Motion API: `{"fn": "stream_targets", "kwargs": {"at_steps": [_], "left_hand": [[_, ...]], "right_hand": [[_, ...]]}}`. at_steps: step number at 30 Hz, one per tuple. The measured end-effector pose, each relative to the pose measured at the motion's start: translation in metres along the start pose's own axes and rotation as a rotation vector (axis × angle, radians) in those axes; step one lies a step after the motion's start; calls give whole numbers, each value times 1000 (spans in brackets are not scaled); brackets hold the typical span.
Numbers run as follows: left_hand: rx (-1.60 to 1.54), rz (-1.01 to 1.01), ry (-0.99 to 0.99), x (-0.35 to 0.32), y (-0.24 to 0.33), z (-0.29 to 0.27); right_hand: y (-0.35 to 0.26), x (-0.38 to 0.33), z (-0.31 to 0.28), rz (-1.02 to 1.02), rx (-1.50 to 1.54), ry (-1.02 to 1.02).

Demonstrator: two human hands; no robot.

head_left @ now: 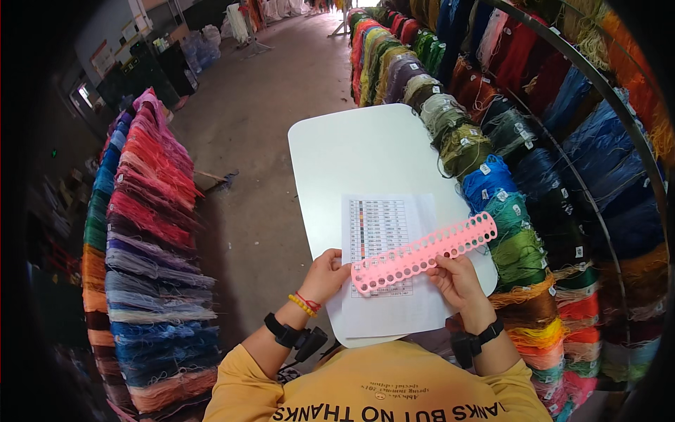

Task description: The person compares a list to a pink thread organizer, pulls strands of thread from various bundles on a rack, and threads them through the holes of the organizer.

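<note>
While both hands meet over a white rounded-corner table top [351,151], they hold a long pink plastic strip pierced with two rows of round holes [424,254], which slants from lower left to upper right above a white printed sheet of paper with a column of small colour swatches [383,221]. Gripping the strip's lower end, the left hand [325,276] has its fingers curled around that end, and a yellow and red bracelet [304,304] sits on its wrist above a black wrist strap [283,330]. Further along, the right hand [458,281] pinches the strip's lower edge near the middle between thumb and fingers, so the strip is held clear of the paper or just resting on it; which one cannot be told. Flanking the table are rails hung with skeins of thread in many colours, one rack on the left [144,232] and another on the right [534,176], with a bare concrete floor [267,112] running between them.
</note>
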State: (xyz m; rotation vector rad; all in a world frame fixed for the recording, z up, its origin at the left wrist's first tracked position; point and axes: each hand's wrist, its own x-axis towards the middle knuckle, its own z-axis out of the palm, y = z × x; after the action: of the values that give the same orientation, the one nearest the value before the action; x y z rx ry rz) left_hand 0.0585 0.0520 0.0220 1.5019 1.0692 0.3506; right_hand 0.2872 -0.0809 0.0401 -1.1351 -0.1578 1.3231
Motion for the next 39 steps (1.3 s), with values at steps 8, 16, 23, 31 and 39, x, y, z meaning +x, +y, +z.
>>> {"fn": "stream_targets", "kwargs": {"at_steps": [8, 16, 23, 31, 39], "left_hand": [[76, 247, 214, -13, -5, -14], [-332, -215, -297, -19, -5, -20], [-186, -222, -344, -19, -10, -36], [49, -106, -303, -18, -10, -27], [121, -72, -254, -21, -3, -24]], "right_hand": [[7, -1, 0, 36, 30, -18], [7, -11, 3, 111, -118, -95], [-24, -39, 2, 319, -774, -382], [-11, -16, 18, -527, -1504, -46], [20, -11, 11, -735, -1858, -70]]}}
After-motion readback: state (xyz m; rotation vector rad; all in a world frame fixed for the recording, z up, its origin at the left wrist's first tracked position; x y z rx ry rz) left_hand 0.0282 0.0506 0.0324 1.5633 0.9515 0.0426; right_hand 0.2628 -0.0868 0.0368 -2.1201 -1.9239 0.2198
